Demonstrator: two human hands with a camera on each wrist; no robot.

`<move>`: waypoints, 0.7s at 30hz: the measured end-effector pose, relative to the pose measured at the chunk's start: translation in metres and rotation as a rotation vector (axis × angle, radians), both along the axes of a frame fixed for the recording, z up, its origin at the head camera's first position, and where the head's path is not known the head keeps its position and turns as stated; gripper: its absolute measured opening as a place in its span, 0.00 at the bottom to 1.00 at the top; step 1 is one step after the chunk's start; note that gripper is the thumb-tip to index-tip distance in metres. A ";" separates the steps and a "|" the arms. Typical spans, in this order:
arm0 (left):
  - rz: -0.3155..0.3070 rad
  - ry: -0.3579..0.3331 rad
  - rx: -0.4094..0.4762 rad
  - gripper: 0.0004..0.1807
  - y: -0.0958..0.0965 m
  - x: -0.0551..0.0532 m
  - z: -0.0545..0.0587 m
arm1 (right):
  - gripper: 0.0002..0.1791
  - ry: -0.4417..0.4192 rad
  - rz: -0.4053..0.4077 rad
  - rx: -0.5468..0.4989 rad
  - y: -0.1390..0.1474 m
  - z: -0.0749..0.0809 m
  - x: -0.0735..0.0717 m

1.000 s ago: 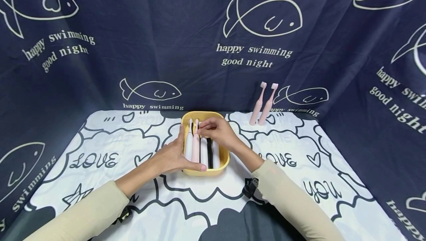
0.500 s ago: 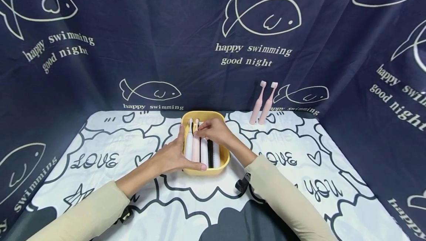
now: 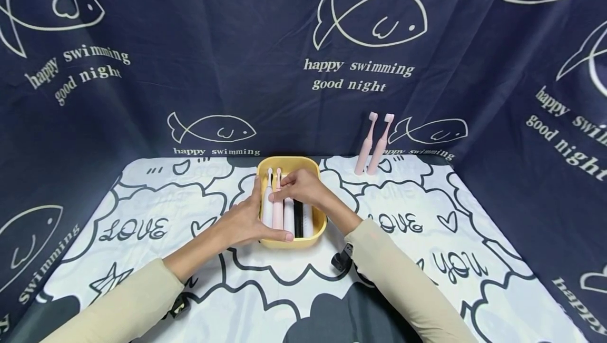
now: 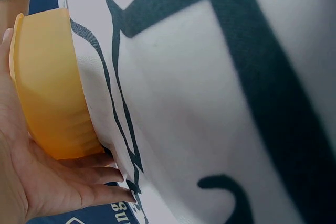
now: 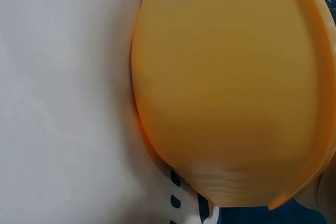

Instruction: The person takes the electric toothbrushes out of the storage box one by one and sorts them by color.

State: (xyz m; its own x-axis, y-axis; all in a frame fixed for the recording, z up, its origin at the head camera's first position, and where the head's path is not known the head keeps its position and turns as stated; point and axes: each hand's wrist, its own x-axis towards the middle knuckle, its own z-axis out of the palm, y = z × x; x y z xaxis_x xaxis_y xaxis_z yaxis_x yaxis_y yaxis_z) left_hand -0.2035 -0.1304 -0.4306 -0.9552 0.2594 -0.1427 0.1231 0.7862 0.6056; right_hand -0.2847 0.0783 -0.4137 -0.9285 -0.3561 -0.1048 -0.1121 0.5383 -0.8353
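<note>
A yellow bin (image 3: pixel 315 233) stands mid-table in the head view, with several toothbrushes side by side inside. From the left come a white toothbrush (image 3: pixel 267 214), a pink toothbrush (image 3: pixel 278 216), a white handle (image 3: pixel 289 219), a black handle (image 3: pixel 298 221) and another white one. My left hand (image 3: pixel 246 220) spans the bin's left side, thumb along the front rim; the left wrist view shows its fingers straight against the outer wall. Bent fingers of my right hand (image 3: pixel 305 187) reach inside, thumb across the pink toothbrush's upper part; I cannot tell whether they pinch it.
Two pink toothbrushes (image 3: pixel 364 150) stand upright at the back right of the table. A white cloth with black drawings (image 3: pixel 142 258) covers the tabletop. Dark blue curtains (image 3: pixel 284 90) printed with fish enclose the back and sides.
My right hand has shifted left and slightly toward me, its thumb moving across the pink toothbrush to the white one's edge. The left hand keeps its place on the bin.
</note>
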 end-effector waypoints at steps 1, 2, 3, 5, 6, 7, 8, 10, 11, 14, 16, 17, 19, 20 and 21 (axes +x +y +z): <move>-0.001 0.001 -0.001 0.98 0.000 0.000 0.000 | 0.21 -0.001 0.001 -0.002 0.000 0.000 0.000; -0.001 0.001 0.000 0.98 0.000 0.000 0.000 | 0.21 -0.004 0.002 -0.005 0.000 0.000 0.000; -0.002 0.002 0.003 0.98 0.000 -0.001 0.000 | 0.21 -0.008 0.000 -0.012 0.000 -0.001 -0.001; -0.013 0.012 0.006 0.98 0.000 -0.001 -0.001 | 0.20 -0.022 -0.001 -0.034 -0.001 -0.001 -0.001; -0.018 0.017 0.011 0.97 0.000 -0.001 -0.001 | 0.20 -0.032 -0.001 -0.049 -0.001 -0.002 -0.001; -0.023 0.022 0.018 0.97 0.000 -0.002 -0.002 | 0.20 -0.043 0.000 -0.068 -0.001 -0.002 -0.001; -0.027 0.026 0.022 0.97 -0.001 -0.002 -0.002 | 0.20 -0.056 0.001 -0.093 -0.001 -0.001 -0.001; -0.033 0.034 0.027 0.97 -0.001 -0.003 -0.002 | 0.20 -0.085 0.004 -0.155 -0.001 -0.002 -0.001; -0.035 0.036 0.027 0.97 -0.001 -0.003 -0.002 | 0.21 -0.101 0.008 -0.189 -0.001 -0.002 -0.001; -0.021 0.029 0.023 0.97 -0.001 -0.002 -0.002 | 0.23 -0.142 0.019 -0.279 0.000 -0.002 -0.001; -0.014 0.028 0.019 0.98 0.000 -0.001 -0.002 | 0.24 -0.164 0.028 -0.324 0.001 -0.002 -0.001; -0.012 0.027 0.017 0.98 0.000 -0.001 -0.002 | 0.24 -0.174 0.032 -0.342 0.002 -0.002 -0.001; -0.008 0.028 0.015 0.98 0.000 0.000 -0.002 | 0.25 -0.198 0.037 -0.372 0.003 -0.002 -0.001; -0.009 0.029 0.014 0.98 0.000 0.000 -0.002 | 0.25 -0.210 0.038 -0.385 0.004 -0.002 -0.001; -0.011 0.031 0.014 0.98 0.000 0.001 -0.002 | 0.25 -0.221 0.037 -0.395 0.004 -0.001 -0.001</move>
State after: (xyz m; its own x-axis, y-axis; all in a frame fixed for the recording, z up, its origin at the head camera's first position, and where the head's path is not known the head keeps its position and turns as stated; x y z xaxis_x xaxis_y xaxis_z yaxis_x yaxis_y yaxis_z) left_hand -0.2029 -0.1301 -0.4325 -0.9563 0.2713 -0.1092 0.1502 0.7760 0.6126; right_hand -0.2860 0.0824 -0.4152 -0.8852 -0.4410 -0.1482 0.0785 0.1725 -0.9819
